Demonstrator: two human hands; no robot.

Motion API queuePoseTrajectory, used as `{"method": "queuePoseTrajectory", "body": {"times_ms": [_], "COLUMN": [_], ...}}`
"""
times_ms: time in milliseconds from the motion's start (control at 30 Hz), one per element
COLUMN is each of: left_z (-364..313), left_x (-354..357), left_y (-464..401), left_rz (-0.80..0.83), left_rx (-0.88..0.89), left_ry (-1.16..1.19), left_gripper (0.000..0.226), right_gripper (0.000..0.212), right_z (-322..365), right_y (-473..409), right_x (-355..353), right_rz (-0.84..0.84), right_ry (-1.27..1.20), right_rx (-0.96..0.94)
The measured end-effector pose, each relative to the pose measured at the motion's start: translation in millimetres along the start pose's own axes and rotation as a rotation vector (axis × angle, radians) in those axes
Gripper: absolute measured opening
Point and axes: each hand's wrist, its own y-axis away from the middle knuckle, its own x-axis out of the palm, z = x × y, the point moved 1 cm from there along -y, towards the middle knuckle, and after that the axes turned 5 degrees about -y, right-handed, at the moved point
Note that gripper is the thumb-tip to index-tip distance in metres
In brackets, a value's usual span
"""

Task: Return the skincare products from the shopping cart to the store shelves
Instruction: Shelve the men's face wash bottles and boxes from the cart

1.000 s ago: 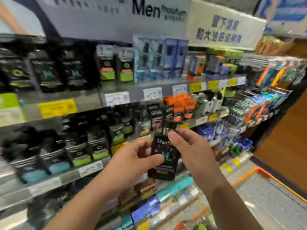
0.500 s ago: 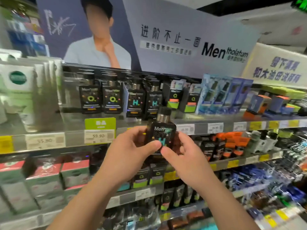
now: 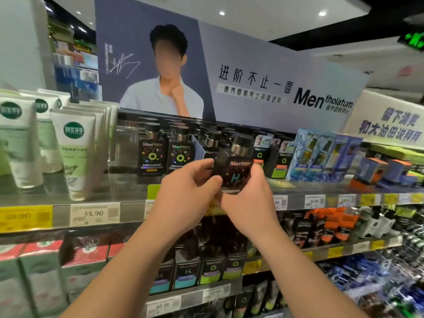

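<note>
Both hands — left hand [image 3: 183,193], right hand [image 3: 250,198] — grip black bottle [image 3: 234,171] before top shelf [image 3: 128,187].

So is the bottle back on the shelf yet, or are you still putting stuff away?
Not yet. The left hand and right hand both grip the black H bottle, tilted, in front of the top shelf. Similar black bottles already stand there. Setting it down is left. The cart is out of view, so what remains is unknown.
</note>
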Motion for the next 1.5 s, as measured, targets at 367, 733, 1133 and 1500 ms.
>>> {"method": "queuePoseTrajectory", "body": {"times_ms": [367, 733, 1133, 1500], "left_z": [16, 23, 28, 36], "left_x": [-22, -22, -23, -25], "left_y": [1, 1, 0, -2], "left_rz": [-0.041, 0.006, 0.036, 0.034], "left_rx": [-0.123, -0.156, -0.137, -0.118], "left_ry": [0.194, 0.223, 0.228, 0.255], "left_gripper": [0.024, 0.017, 0.016, 0.016], "right_gripper": [0.072, 0.072, 0.070, 0.073], "right_z": [-7, -16, -16, -20], "right_y": [-40, -41, -41, -40], "right_x": [28, 36, 47, 52], "right_rz": [-0.064, -0.038, -0.023, -0.058], "right_ry": [0.162, 0.215, 0.172, 0.140], "right_rx": [0.039, 0.117, 0.092, 0.065]}}
